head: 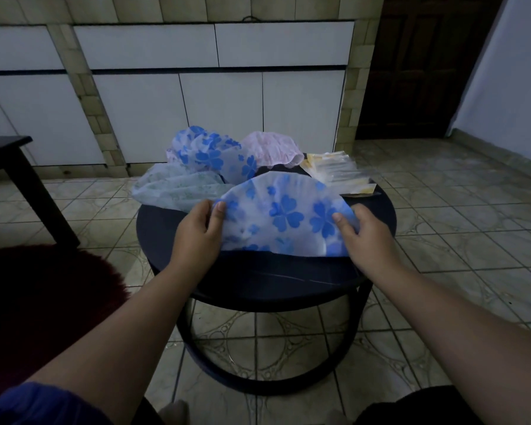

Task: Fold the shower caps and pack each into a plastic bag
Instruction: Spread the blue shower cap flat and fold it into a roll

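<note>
Left hand [196, 228] and right hand [365, 231] pinching opposite ends of half-folded blue-flowered shower cap [285, 216], between them

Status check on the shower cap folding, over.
Left hand and right hand pinch the blue clover cap, folded in half. Plastic bags untouched, far right. Nothing in the way.

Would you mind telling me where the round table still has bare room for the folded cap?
Bare top shows along the near rim of the round table, below the blue-flowered cap both hands hold. The far half is crowded: green cap, another blue cap, pink cap, plastic bags.
</note>
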